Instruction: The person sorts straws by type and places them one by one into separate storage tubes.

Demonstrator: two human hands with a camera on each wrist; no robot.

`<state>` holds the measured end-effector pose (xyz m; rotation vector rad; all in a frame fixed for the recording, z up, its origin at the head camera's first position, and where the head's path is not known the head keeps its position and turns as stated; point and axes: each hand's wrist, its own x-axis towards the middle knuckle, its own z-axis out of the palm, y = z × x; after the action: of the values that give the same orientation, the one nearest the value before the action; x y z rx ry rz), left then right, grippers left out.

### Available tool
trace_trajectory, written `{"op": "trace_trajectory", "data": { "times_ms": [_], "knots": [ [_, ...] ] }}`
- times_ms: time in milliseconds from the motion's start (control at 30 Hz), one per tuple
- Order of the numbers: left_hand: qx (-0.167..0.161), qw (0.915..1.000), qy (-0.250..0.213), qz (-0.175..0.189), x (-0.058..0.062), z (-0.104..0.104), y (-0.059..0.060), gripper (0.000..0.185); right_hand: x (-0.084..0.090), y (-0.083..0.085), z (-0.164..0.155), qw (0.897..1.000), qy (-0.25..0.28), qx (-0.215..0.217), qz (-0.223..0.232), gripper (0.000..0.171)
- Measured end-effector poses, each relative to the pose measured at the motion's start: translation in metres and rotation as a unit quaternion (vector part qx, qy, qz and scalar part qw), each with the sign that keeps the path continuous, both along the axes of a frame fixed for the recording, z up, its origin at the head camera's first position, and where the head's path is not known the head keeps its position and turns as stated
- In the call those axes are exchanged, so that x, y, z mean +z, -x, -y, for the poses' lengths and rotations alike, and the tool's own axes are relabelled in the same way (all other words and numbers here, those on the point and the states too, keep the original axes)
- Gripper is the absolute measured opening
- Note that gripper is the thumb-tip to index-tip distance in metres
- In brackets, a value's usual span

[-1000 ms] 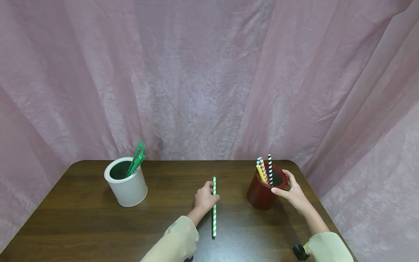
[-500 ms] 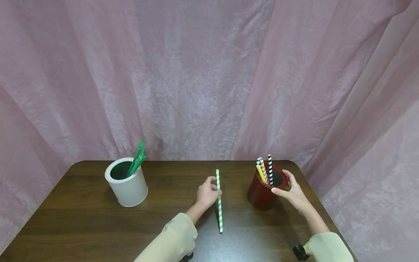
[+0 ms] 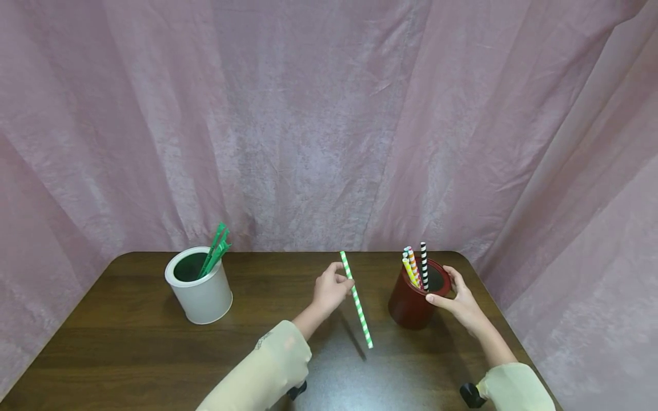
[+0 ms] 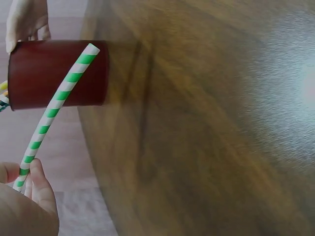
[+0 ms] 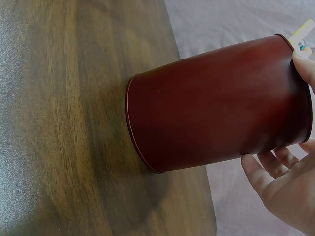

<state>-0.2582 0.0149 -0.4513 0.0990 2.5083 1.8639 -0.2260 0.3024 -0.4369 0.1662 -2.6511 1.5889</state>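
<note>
My left hand (image 3: pixel 330 288) pinches a green-and-white striped straw (image 3: pixel 356 299) near its upper end and holds it tilted above the table, its lower end pointing toward me. In the left wrist view the straw (image 4: pixel 54 109) crosses in front of the dark red cup (image 4: pixel 59 73). My right hand (image 3: pixel 457 302) grips the dark red cup (image 3: pixel 411 305) at its rim and right side; the right wrist view shows the fingers (image 5: pixel 275 179) curled around the cup (image 5: pixel 216 113). Several striped straws (image 3: pixel 415 267) stand in that cup.
A white cup (image 3: pixel 197 291) with green straws (image 3: pixel 215 250) stands at the left of the dark wooden table (image 3: pixel 128 348). Pink cloth (image 3: pixel 308 114) hangs behind and at both sides. The table's rounded right corner (image 3: pixel 462 260) lies just beyond the red cup.
My left hand lifted the green striped straw off the table and tilted it, its top now leaning left and its lower end swinging right toward the red cup. The right hand stayed on the cup.
</note>
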Motion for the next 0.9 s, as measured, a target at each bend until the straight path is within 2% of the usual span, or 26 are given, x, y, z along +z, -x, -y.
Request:
{"op": "trace_trajectory", "data": {
  "times_ms": [167,533,700,900],
  "knots": [
    [-0.001,0.9993,-0.035,-0.008,0.011,-0.003,0.004,0.036,0.001,0.0,0.0,1.0,0.002,0.002,0.0,0.078],
    [-0.005,0.993,-0.116,0.022,0.042,-0.013,0.01,0.035,-0.001,0.0,0.0,1.0,0.003,0.006,-0.01,0.08],
    [0.004,0.9891,-0.145,0.028,0.058,-0.02,0.011,0.036,-0.002,0.0,0.001,1.0,-0.005,0.004,-0.028,0.08],
    [0.017,0.9861,-0.164,0.021,0.071,-0.03,0.01,0.037,-0.004,0.001,-0.001,1.0,-0.001,0.004,-0.012,0.079]
  ]
}}
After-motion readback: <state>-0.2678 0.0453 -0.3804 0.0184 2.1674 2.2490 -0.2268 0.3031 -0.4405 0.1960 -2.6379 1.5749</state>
